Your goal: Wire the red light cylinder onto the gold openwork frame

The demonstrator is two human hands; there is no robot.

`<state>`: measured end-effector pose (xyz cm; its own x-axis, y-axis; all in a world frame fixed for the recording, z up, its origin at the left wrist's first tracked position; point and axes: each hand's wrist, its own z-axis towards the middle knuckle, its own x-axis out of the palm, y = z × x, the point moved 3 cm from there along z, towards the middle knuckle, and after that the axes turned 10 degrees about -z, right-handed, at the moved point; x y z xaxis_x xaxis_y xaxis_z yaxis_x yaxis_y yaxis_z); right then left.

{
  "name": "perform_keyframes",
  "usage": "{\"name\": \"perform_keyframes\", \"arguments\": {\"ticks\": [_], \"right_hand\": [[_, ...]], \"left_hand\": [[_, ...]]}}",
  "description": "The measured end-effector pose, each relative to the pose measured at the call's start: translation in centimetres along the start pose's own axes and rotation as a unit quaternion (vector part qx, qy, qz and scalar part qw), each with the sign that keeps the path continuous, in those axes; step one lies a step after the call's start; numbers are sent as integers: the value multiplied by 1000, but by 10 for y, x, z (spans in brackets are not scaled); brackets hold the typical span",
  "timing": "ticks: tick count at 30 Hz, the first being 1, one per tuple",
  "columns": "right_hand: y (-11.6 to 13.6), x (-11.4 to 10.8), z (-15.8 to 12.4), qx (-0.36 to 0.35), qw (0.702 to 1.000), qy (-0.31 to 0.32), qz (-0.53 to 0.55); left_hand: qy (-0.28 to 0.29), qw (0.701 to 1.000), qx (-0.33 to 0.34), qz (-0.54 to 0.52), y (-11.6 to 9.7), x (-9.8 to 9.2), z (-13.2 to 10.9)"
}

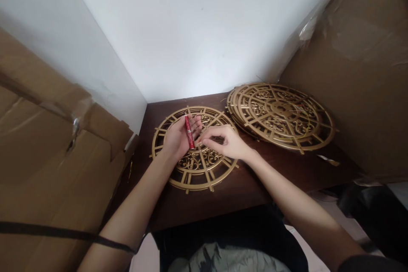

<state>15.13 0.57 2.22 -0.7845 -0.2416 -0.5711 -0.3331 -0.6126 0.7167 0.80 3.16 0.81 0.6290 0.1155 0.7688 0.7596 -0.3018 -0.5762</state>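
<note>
My left hand (181, 138) is turned palm up with its fingers loosely curled. Between its thumb and palm rests a slim, shiny red tube (189, 132) with a silvery band; its exact kind cannot be made out. To the right, my right hand (225, 141) has its thumb and forefinger pinched together, pointing towards the left palm. What lies in that pinch, if anything, is too small to name. Both hands are over a round gold openwork panel (189, 186) with spokes and scrolls, lying flat on the dark wooden table (229, 202). The hands hide part of its middle.
A stack of similar gold round panels (285, 112) sits at the right, with a thin yellow wire (307, 125) on top. Nearby lies a small brush-like item (330, 160). Cardboard boxes flank both sides, left (57, 170) and right (360, 80). A white wall (204, 29) rises behind.
</note>
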Motion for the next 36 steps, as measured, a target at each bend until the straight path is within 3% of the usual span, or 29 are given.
{"name": "perform_keyframes", "arguments": {"ticks": [6,11,18,30,36], "right_hand": [[-10,0,4,94,987,-88,94],[-17,0,5,145,975,-132,105],[-22,1,4,177,969,-132,111],[-26,2,2,183,977,-103,43],[-23,3,2,188,971,-115,90]], "left_hand": [[80,990,38,112,3,2,-1],[109,982,44,144,5,3,-4],[105,979,79,157,3,2,-5],[111,975,82,176,3,4,-8],[112,975,82,174,4,3,-7]]}}
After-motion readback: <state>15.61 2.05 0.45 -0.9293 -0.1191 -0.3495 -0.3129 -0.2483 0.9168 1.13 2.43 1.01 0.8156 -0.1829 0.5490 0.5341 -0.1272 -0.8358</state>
